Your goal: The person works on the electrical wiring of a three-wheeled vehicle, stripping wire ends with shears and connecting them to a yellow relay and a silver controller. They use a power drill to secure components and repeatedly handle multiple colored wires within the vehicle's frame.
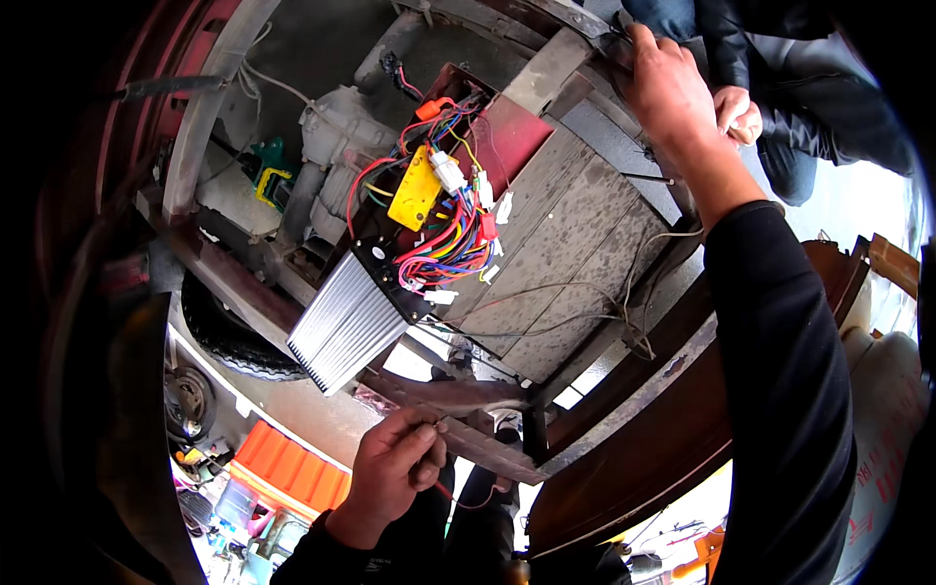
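My left hand (395, 468) is closed in a pinch in front of the metal frame's near crossbar (458, 414). A thin red wire (473, 504) hangs from it; the pinched tip is too small to make out. My right arm reaches far forward, and my right hand (668, 88) is closed at the frame's far right corner, its fingertips partly hidden against dark parts. Between the hands lies a silver finned controller box (349, 317). A tangle of coloured wires (448, 244) with white connectors spreads beside it, next to a yellow plate (415, 190).
Another person's hands (736, 112) are close beyond my right hand. A grey motor housing (341, 127) sits inside the frame, left of a dusty grey panel (556, 234) with loose wires. A black tyre (229, 336) and an orange crate (283, 468) are at lower left.
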Action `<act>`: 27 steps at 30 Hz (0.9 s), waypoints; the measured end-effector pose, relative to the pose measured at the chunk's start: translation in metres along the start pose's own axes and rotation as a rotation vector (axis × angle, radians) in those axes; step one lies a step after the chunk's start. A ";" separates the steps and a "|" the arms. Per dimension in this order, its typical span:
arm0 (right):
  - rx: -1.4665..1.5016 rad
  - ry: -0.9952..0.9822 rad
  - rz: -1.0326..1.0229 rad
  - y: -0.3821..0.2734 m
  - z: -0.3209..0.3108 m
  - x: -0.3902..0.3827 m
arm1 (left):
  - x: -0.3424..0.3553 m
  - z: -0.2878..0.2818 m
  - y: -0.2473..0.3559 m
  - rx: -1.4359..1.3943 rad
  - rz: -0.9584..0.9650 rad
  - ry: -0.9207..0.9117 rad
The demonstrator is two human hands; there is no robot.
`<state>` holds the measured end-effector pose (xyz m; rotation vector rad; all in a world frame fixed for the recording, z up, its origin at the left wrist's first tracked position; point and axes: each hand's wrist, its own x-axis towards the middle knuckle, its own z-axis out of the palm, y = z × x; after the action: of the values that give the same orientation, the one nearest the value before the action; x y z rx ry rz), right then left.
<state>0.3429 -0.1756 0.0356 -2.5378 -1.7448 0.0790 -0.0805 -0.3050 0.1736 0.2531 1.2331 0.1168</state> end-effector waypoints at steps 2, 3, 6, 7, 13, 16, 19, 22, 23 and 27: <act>0.033 -0.035 0.008 -0.004 -0.002 -0.001 | 0.003 0.005 0.001 0.037 0.000 0.039; 0.047 -0.063 0.024 -0.006 -0.005 -0.001 | 0.004 0.008 0.004 0.052 0.032 0.001; 0.130 -0.163 0.105 -0.015 -0.027 -0.012 | 0.007 0.019 0.016 0.259 0.182 -0.041; 0.278 -0.183 0.196 -0.017 -0.039 -0.022 | 0.006 0.022 0.022 0.276 0.181 -0.072; 1.449 -0.414 0.657 -0.052 -0.148 -0.193 | -0.003 0.051 0.044 0.291 0.228 -0.143; 1.608 -0.539 0.808 -0.092 -0.185 -0.288 | 0.000 0.067 0.047 0.264 0.218 -0.091; 1.391 -0.761 0.907 -0.116 -0.216 -0.350 | 0.002 0.077 0.042 0.287 0.192 -0.116; 1.303 -0.882 0.947 -0.122 -0.227 -0.379 | -0.002 0.078 0.034 0.362 0.158 -0.124; 1.300 -0.854 0.899 -0.124 -0.226 -0.383 | -0.004 0.077 0.031 0.387 0.158 -0.116; 1.172 -0.775 0.708 -0.129 -0.222 -0.392 | -0.014 0.072 0.026 0.469 0.208 -0.113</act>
<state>0.1000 -0.5001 0.2701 -2.0058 -0.3662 1.6699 -0.0159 -0.2927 0.2153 0.7865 1.1074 -0.0095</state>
